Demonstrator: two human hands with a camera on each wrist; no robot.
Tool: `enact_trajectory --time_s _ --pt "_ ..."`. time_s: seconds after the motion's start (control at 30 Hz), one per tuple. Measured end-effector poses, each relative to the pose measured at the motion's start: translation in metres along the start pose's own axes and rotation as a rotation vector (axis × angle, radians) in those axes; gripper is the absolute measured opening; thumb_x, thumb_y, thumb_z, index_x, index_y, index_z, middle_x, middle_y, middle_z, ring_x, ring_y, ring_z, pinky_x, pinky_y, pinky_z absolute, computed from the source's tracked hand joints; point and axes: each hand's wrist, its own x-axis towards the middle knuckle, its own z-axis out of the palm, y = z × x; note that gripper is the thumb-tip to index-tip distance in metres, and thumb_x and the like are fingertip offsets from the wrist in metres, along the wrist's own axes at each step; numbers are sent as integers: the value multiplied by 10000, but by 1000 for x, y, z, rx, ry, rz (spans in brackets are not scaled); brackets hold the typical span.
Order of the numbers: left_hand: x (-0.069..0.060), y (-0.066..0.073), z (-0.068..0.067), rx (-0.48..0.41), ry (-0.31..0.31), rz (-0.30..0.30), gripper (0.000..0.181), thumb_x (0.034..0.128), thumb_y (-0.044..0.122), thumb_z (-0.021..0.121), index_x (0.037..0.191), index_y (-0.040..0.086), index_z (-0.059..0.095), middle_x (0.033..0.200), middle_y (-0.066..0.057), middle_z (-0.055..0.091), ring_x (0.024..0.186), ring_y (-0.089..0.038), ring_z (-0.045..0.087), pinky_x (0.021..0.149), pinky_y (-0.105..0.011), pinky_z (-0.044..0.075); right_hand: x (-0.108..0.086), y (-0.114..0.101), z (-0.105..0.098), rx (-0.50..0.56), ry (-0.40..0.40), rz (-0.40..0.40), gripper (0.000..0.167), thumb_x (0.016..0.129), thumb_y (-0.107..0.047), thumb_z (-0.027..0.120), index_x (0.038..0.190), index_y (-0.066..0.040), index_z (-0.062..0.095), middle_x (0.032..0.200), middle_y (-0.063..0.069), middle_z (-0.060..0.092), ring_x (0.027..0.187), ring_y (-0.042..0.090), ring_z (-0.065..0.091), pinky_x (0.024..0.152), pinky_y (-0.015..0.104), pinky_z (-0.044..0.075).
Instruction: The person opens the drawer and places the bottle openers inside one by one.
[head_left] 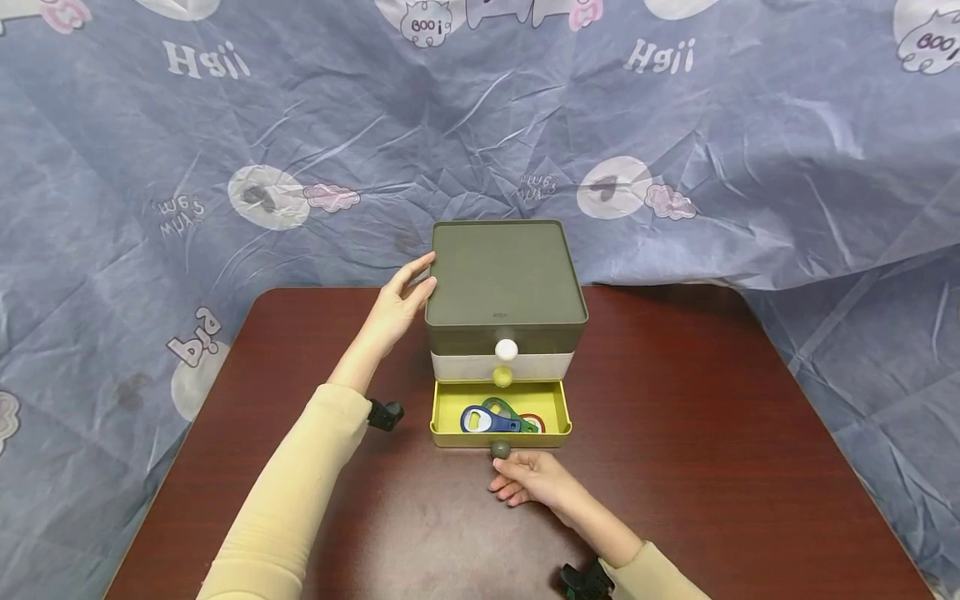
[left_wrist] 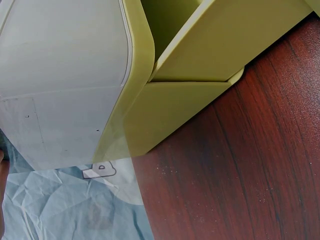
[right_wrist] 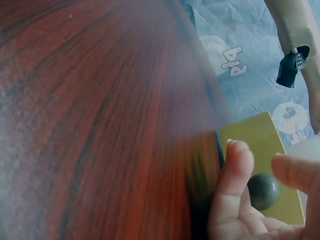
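Observation:
A small stacked drawer box [head_left: 504,275] stands on the table, dark green on top, white in the middle and yellow below. Its yellow bottom drawer [head_left: 442,412] is pulled out; inside lie several flat tools [head_left: 491,419] with rounded heads in blue, green and red. My left hand [head_left: 397,308] rests its fingertips against the box's upper left side. Close by the drawer's round dark green knob [right_wrist: 263,191] is my right hand [head_left: 536,482]. In the right wrist view, its thumb and a finger stand apart on either side of the knob.
A white knob [head_left: 506,350] and a yellow-green knob [head_left: 502,377] stick out above the pulled-out drawer. The dark red wooden table [head_left: 675,433] extends to both sides. Behind it hangs a wrinkled blue printed cloth [head_left: 465,125].

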Motion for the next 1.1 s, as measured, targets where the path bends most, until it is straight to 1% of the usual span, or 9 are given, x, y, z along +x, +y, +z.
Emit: enact_trajectory --time_s 0.17,0.23,0.3,0.4,0.47,0.53,0.8,1.1 --pt "-10 18 3 16 -9 -7 509 1034 186 513 1522 132 383 1595 -96 326 1427 -301 395 1152 -471 368 4 2 2 34 32 -15 392 1016 -252 552 1070 135 585 859 58 741 685 56 662 634 196 565" --pt "-11 21 3 18 -11 -7 511 1034 176 510 1523 115 376 1596 -107 321 1429 -305 389 1156 -465 364 4 2 2 41 42 -27 393 1029 -242 528 1065 146 579 869 76 742 681 53 654 634 195 563" --pt "-8 15 2 8 -11 -4 511 1034 184 513 1524 132 379 1598 -96 320 1432 -296 387 1159 -463 360 5 1 3 41 47 -42 389 1040 -224 501 1063 158 572 884 104 742 677 53 645 633 195 563" --pt "-2 3 0 -3 -8 1 505 1033 222 522 1521 193 393 1598 -58 325 1429 -272 394 1160 -463 359 5 0 3 38 45 -61 379 1050 -203 474 1070 164 564 897 131 738 672 55 636 633 200 562" --pt "2 -4 -1 -9 -3 6 499 1031 249 528 1514 230 405 1595 -34 332 1424 -259 403 1158 -469 360 6 0 4 40 42 -71 372 1052 -201 466 1069 158 564 894 129 736 667 56 634 631 202 561" --pt "3 -7 -1 -7 1 12 494 1029 262 533 1508 238 414 1590 -27 341 1419 -254 412 1157 -471 361 7 0 4 47 43 -78 369 1052 -203 468 1073 153 561 882 114 734 661 52 631 630 198 558" --pt "4 -7 0 3 16 29 485 1026 254 541 1497 222 433 1574 -34 369 1395 -255 445 1139 -462 387 16 0 1 44 86 -90 388 1044 -223 496 1063 158 569 821 33 722 644 34 621 627 189 554" --pt "3 -6 0 13 14 19 489 1025 268 544 1499 235 429 1578 -23 364 1399 -242 440 1139 -458 388 39 -10 -8 37 153 -86 395 1046 -228 495 1092 156 576 803 30 718 644 41 611 615 190 551"
